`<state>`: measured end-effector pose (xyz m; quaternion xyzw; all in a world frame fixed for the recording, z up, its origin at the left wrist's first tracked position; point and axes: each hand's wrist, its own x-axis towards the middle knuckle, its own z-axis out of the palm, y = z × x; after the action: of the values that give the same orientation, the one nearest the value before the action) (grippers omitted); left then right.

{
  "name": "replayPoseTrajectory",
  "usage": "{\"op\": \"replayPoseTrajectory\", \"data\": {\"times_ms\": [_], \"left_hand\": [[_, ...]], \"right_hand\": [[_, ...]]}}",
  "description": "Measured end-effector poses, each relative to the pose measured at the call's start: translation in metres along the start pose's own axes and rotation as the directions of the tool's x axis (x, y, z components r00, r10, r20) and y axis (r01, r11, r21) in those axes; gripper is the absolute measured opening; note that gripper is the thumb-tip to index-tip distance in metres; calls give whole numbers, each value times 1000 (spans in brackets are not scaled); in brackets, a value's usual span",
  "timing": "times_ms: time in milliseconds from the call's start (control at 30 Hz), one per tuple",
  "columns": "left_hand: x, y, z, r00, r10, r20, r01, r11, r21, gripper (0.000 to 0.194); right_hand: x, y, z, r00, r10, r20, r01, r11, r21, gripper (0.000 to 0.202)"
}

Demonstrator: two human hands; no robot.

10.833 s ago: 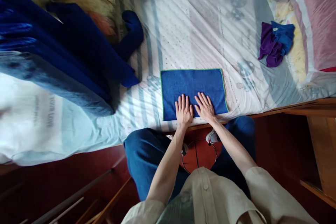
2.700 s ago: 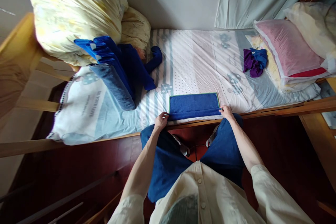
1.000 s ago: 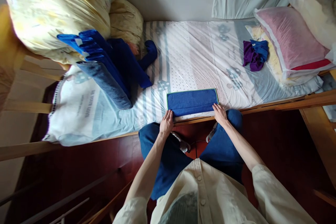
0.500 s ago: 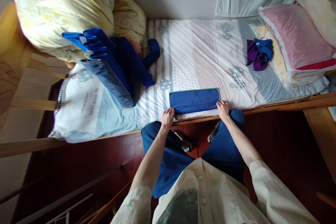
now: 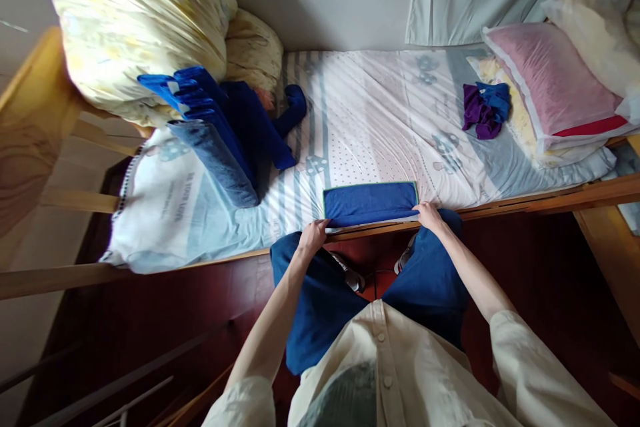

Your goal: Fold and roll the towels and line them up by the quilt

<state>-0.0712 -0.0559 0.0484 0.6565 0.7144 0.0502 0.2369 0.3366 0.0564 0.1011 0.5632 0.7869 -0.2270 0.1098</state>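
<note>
Left hand (image 5: 314, 235) and right hand (image 5: 430, 215) clamp fingers on the blue cloth (image 5: 370, 202) — a near corner apiece — presumably so that edge pulls straight!

I had room to reach over the patterned sheet (image 5: 363, 120) beyond the blue cloth (image 5: 370, 200), but the grey-blue roll (image 5: 220, 163) and bulky yellow bedding (image 5: 145, 20) blocked my left, the pink bundle (image 5: 555, 80) my far right.

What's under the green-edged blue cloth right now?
The blue cloth lies on the patterned bedsheet, which shows along its far side and both ends. The left hand and right hand hold its near corners; what lies directly beneath is covered.
</note>
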Motion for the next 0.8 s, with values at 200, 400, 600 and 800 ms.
{"op": "replayPoseTrajectory", "data": {"times_ms": [200, 400, 600, 800], "left_hand": [[-1, -9, -7, 998, -41, -41, 32, 977, -211, 47], [-1, 2, -11, 999, -4, -43, -3, 985, -173, 48], [-2, 11, -26, 953, -292, 75, 296, 954, -53, 40], [-1, 21, -31, 921, -379, 88, 382, 924, -20, 42]], "right_hand": [[0, 0, -4, 998, 67, -10, -66, 993, 101, 44], [1, -3, -7, 997, 70, -15, -69, 994, 80, 41], [0, -5, -12, 987, 159, 22, -159, 987, -22, 34], [1, -8, -13, 973, 230, 23, -229, 972, -48, 38]]}}
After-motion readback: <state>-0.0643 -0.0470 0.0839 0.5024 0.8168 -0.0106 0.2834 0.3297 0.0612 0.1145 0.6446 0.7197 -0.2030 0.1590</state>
